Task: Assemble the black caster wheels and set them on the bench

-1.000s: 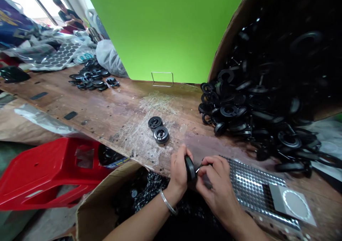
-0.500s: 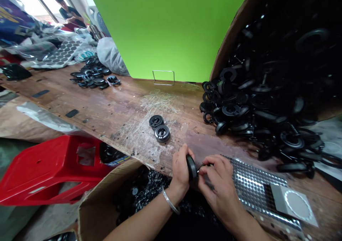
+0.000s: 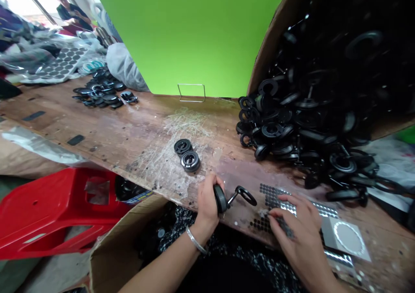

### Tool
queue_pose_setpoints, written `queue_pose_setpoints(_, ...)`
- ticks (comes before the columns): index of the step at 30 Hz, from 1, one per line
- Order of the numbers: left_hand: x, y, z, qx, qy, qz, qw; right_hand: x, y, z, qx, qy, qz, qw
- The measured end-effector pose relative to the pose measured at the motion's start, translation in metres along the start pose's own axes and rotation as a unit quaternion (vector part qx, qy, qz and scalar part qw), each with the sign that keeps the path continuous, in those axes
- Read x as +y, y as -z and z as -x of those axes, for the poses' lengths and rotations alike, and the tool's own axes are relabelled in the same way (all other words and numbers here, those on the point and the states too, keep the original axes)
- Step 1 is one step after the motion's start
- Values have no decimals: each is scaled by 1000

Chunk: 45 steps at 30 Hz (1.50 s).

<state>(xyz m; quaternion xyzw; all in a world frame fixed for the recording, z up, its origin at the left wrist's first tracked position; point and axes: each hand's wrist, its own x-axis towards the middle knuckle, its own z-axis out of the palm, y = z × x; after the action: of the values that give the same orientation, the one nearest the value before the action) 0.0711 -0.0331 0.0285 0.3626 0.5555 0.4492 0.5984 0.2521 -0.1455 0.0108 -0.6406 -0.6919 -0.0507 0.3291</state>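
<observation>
My left hand (image 3: 209, 198) is closed round a black round disc-shaped part (image 3: 220, 198) with a ribbed edge, held upright above the table's front edge. From that part a short arm with an open black ring (image 3: 247, 196) sticks out to the right. My right hand (image 3: 300, 226) is over a shiny sheet of small round dots (image 3: 270, 193), thumb and forefinger apart, nothing visible between them. A grey card (image 3: 345, 236) with a pale ring on it lies on the sheet, partly behind that hand. Two similar black round parts (image 3: 189, 161) lie touching on the table.
A large heap of black ring parts (image 3: 275, 130) spills from a cardboard box on the right. A green panel (image 3: 194, 37) stands at the back. More black parts (image 3: 100, 91) lie at the left. Below are a red stool (image 3: 61, 206) and an open carton (image 3: 106, 254). Another person sits far left.
My right hand has left the black part and moved right over the dotted sheet. The arm and ring now show. My left hand still holds the part; the view has shifted slightly.
</observation>
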Motion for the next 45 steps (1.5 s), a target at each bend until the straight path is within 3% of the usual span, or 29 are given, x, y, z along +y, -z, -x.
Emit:
queue_pose_setpoints(4, 3, 0, 0, 4, -21, 6, 1000, 18, -11, 10, -65, -17, 29, 997)
queue_pose_setpoints(11, 7, -3, 4, -1, -28, -5, 1000, 1, -22, -2, -88, -37, -10, 995)
queue_pose_setpoints(15, 7, -1, 3, 5, -27, -11, 1000, -1, -26, -5, -101, 12, 42, 994)
queue_pose_setpoints(20, 6, 1, 3, 13, -16, -20, 1000, -9, -19, -5, -68, 36, 35, 996)
queue_pose_setpoints(27, 5, -1, 7, -13, 7, -6, 1000, -29, -10, -46, 13, 89, -52, 995)
queue_pose_setpoints(33, 9, 0, 12, -15, 15, -11, 1000, -38, -22, -62, -2, 119, -19, 993)
queue_pose_setpoints(38, 13, 3, 12, -20, 37, 0, 999, -42, -19, -55, 0, 143, -6, 990)
queue_pose_setpoints(45, 4, 4, 6, -18, 115, 80, 990, -27, -28, -20, -47, 107, -40, 992)
